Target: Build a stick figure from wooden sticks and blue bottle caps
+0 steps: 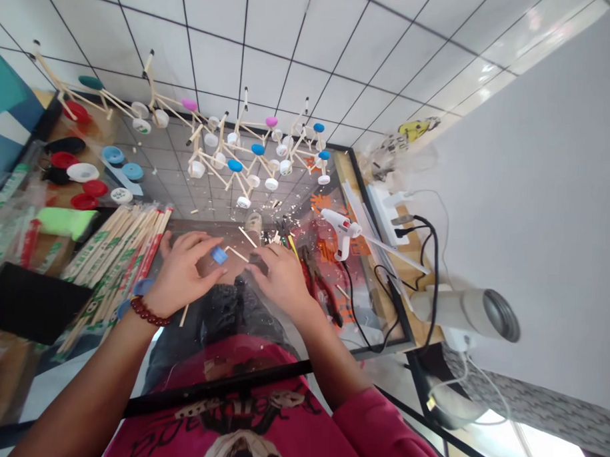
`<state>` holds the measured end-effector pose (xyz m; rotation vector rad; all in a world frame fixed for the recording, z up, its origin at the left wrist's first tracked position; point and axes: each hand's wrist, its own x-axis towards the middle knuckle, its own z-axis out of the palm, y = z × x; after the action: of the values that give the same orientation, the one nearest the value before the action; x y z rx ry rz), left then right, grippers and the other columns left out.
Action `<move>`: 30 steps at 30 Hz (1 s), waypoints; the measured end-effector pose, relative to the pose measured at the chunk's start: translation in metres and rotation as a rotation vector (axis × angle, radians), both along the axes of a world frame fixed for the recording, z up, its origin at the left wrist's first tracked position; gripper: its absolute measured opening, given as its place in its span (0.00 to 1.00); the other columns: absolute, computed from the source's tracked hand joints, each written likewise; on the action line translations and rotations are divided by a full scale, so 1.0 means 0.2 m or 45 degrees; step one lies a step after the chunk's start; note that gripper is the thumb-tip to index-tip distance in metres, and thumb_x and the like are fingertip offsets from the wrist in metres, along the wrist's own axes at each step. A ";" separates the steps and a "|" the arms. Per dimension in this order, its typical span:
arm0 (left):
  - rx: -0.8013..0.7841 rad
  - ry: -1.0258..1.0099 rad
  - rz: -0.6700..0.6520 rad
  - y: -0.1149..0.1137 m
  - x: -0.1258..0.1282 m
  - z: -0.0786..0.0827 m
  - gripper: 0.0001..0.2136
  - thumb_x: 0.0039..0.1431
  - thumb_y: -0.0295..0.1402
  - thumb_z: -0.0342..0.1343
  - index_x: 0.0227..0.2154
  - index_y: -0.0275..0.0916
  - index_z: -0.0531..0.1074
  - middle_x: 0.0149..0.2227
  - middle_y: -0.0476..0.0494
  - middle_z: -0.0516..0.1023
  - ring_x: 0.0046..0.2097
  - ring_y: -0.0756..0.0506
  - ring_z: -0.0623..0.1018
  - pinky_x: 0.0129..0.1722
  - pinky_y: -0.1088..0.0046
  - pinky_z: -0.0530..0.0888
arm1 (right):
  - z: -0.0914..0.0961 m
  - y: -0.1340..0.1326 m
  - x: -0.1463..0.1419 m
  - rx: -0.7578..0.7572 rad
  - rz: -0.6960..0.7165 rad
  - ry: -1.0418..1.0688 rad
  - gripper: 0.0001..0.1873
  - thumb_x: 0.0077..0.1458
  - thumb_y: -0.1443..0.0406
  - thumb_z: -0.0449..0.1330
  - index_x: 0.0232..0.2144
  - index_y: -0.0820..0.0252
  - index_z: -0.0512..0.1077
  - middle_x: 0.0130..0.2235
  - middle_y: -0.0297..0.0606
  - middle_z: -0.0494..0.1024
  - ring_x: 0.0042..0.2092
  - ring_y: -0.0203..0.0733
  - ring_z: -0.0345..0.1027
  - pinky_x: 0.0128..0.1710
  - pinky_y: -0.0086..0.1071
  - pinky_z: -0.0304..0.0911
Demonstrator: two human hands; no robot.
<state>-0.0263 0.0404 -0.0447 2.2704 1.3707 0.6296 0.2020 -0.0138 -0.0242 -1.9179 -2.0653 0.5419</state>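
My left hand [180, 274] is over the glass table, its fingertips pinching a small blue bottle cap [219, 255] that has a thin wooden stick [237, 254] attached. My right hand [282, 276] is close beside it, fingers curled around a small dark object [258, 261] I cannot make out. A beaded bracelet [146, 311] circles my left wrist. Both hands work just above my lap, at the near edge of the table.
Stick-and-cap models [247, 153] stand at the back of the glass table [186, 184]. Packs of chopsticks [116, 258] lie left, loose caps [84, 174] beyond them. A white glue gun [341, 228], red pliers [318, 282], a power strip [390, 211] with black cables and a grey cylinder [475, 314] are right.
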 end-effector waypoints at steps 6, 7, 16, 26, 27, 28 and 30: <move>0.026 0.006 0.023 0.00 0.01 0.00 0.17 0.61 0.41 0.61 0.51 0.46 0.84 0.53 0.35 0.86 0.61 0.27 0.80 0.71 0.32 0.56 | -0.09 0.06 -0.07 0.084 0.042 -0.062 0.07 0.70 0.68 0.62 0.43 0.58 0.82 0.44 0.43 0.82 0.49 0.50 0.74 0.53 0.41 0.66; 0.032 0.000 0.029 0.00 0.02 -0.01 0.16 0.62 0.41 0.61 0.50 0.45 0.84 0.52 0.34 0.86 0.61 0.27 0.80 0.71 0.32 0.56 | -0.11 0.06 -0.07 0.114 0.038 -0.051 0.08 0.70 0.69 0.61 0.42 0.58 0.81 0.43 0.43 0.82 0.49 0.49 0.74 0.53 0.41 0.65; 0.063 -0.015 0.049 0.00 0.03 -0.03 0.16 0.62 0.43 0.61 0.48 0.44 0.85 0.50 0.34 0.87 0.60 0.27 0.81 0.69 0.34 0.56 | -0.18 0.05 -0.07 0.273 0.026 0.049 0.07 0.71 0.68 0.61 0.42 0.58 0.81 0.42 0.42 0.83 0.47 0.49 0.74 0.51 0.39 0.62; 0.041 0.001 0.054 -0.02 0.06 -0.02 0.16 0.62 0.42 0.58 0.47 0.45 0.85 0.47 0.37 0.85 0.60 0.27 0.79 0.70 0.32 0.54 | -0.16 0.06 -0.07 0.234 0.056 -0.060 0.08 0.72 0.67 0.60 0.44 0.57 0.80 0.43 0.41 0.84 0.48 0.49 0.73 0.51 0.41 0.56; 0.043 0.005 0.048 -0.02 0.06 -0.02 0.16 0.62 0.42 0.58 0.47 0.45 0.85 0.47 0.36 0.84 0.61 0.27 0.78 0.70 0.32 0.54 | -0.14 0.06 -0.07 0.216 0.062 -0.075 0.08 0.73 0.66 0.59 0.45 0.57 0.80 0.44 0.41 0.84 0.48 0.49 0.73 0.52 0.41 0.56; 0.042 0.010 0.042 -0.02 0.06 -0.01 0.16 0.62 0.41 0.58 0.48 0.45 0.85 0.48 0.35 0.84 0.61 0.27 0.78 0.70 0.32 0.53 | -0.13 0.06 -0.07 0.197 0.070 -0.085 0.09 0.74 0.66 0.58 0.46 0.57 0.80 0.45 0.42 0.84 0.49 0.49 0.73 0.52 0.41 0.56; 0.037 0.019 0.036 -0.03 0.06 -0.01 0.16 0.62 0.41 0.58 0.48 0.45 0.85 0.49 0.35 0.84 0.60 0.27 0.78 0.70 0.31 0.53 | -0.11 0.06 -0.08 0.160 0.085 -0.096 0.10 0.75 0.66 0.57 0.47 0.58 0.80 0.47 0.43 0.84 0.51 0.49 0.73 0.54 0.42 0.56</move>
<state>-0.0148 0.0352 -0.0464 2.2867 1.4117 0.6476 0.1869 -0.0025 -0.0461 -1.8301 -2.1613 0.3500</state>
